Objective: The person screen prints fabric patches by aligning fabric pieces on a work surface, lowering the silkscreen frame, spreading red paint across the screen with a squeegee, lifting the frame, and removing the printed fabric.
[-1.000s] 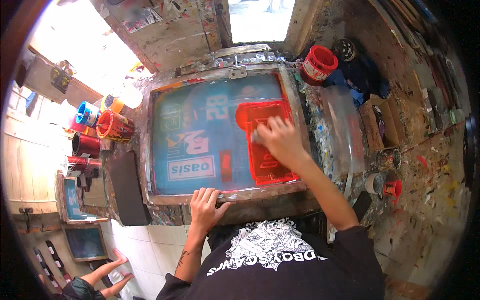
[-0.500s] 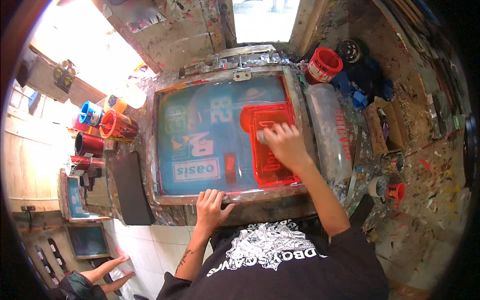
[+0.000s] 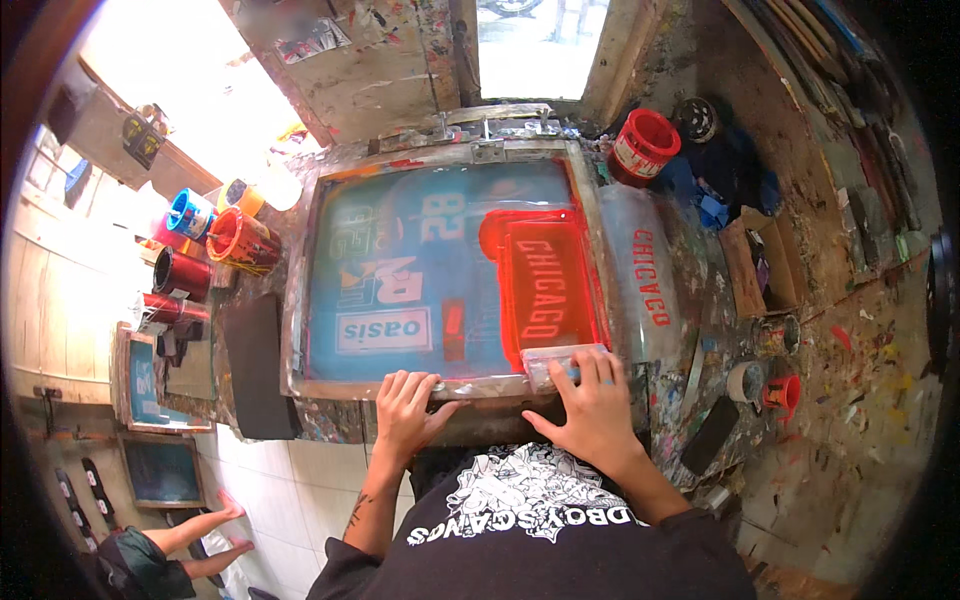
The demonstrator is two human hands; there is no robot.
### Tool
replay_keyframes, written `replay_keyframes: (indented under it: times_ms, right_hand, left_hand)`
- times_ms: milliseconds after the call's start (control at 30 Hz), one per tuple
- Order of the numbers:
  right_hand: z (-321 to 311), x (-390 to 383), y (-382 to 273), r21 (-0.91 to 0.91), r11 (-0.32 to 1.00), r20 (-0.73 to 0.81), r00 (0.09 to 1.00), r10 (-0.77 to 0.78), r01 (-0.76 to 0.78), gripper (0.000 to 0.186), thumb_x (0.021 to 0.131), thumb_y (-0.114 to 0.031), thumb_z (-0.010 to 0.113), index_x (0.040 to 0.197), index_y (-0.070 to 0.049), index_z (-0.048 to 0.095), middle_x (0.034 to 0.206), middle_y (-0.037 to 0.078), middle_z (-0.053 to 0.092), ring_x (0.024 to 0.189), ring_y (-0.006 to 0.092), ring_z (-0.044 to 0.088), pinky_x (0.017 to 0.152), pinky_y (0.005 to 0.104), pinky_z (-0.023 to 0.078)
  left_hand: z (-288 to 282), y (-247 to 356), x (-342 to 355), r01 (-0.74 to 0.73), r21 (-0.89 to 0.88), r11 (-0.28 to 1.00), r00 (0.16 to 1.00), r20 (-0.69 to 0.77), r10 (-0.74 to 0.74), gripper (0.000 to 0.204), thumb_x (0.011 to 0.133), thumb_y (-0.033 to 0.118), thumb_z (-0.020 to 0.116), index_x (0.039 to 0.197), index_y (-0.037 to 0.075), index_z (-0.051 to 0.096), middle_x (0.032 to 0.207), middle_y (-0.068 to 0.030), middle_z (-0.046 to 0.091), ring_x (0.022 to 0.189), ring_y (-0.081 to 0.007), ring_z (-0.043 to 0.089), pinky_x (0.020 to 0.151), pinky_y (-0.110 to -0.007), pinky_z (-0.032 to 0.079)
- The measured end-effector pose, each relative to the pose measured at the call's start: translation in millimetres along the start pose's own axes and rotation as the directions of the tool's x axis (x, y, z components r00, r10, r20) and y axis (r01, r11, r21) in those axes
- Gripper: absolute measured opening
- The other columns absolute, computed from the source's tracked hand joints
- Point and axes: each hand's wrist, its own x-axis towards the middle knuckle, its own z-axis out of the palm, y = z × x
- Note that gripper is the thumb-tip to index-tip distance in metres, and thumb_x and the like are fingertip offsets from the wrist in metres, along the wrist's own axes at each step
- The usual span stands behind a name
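Observation:
A wood-framed screen-printing screen [image 3: 365, 190] with a blue-green mesh lies before me, with several pale stencil shapes on it. Wet red ink [image 3: 508, 300] coats a tall patch of mesh on the right, around a block of stencil letters. At the near end of this patch my right hand [image 3: 590, 402] is closed on a pale, ink-smeared squeegee [image 3: 545, 366], fingers over its top and thumb toward me. My left hand [image 3: 408, 408] grips the near rail of the frame, fingers over the top; its thumb points right.
Ink tubs, including an orange-red one [image 3: 243, 238], crowd the left. A red tub [image 3: 645, 145] stands back right, beside clear plastic [image 3: 640, 235] with red lettering. Further right are a cardboard box [image 3: 765, 265] and small cups [image 3: 780, 393]. Another person's legs [image 3: 200, 535] show lower left.
My right hand has drawn the squeegee toward me, from the middle of the red patch to the frame's near rail. The stencil letters show more plainly. My left hand keeps its grip.

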Motion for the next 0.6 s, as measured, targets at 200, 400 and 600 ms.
replay_keyframes:
  times_ms: [200, 400, 600]
  right_hand:
    - [-48, 48, 21, -0.290, 0.946, -0.209, 0.955, -0.210, 0.145, 0.087, 0.054, -0.043, 0.091, 0.129, -0.010, 0.062, 0.103, 0.011, 0.058, 0.098, 0.0312, 0.060, 0.091, 0.0468, 0.046]
    - [-148, 144, 41, -0.194, 0.941, -0.333, 0.883, -0.330, 0.278, 0.081, 0.047, -0.039, 0.092, 0.118, -0.009, 0.065, 0.101, 0.014, 0.065, 0.096, 0.0352, 0.065, 0.081, 0.0469, 0.051]
    - [-189, 217, 63, -0.198, 0.920, -0.410, 0.825, -0.390, 0.337, 0.065, 0.055, -0.042, 0.089, 0.104, -0.006, 0.067, 0.096, 0.015, 0.070, 0.086, 0.0369, 0.069, 0.080, 0.0453, 0.054]
  left_hand:
    - [-77, 25, 75, -0.056, 0.062, 0.996, 0.997, -0.045, 0.059, 0.049, 0.069, 0.038, 0.092, 0.098, 0.005, 0.068, 0.097, -0.0071, 0.068, 0.091, -0.0267, 0.062, 0.082, -0.041, 0.047]
    - [-40, 31, 121, -0.145, 0.225, 0.963, 0.788, -0.563, 0.250, 0.038, 0.080, 0.019, 0.085, 0.110, 0.006, 0.068, 0.101, -0.0121, 0.068, 0.093, -0.0317, 0.061, 0.085, -0.045, 0.046]
    - [129, -16, 176, -0.006, 0.029, 1.000, 0.981, -0.196, 0.012, 0.040, 0.094, 0.025, 0.069, 0.127, 0.003, 0.065, 0.131, -0.0114, 0.065, 0.124, -0.0333, 0.058, 0.108, -0.050, 0.039]
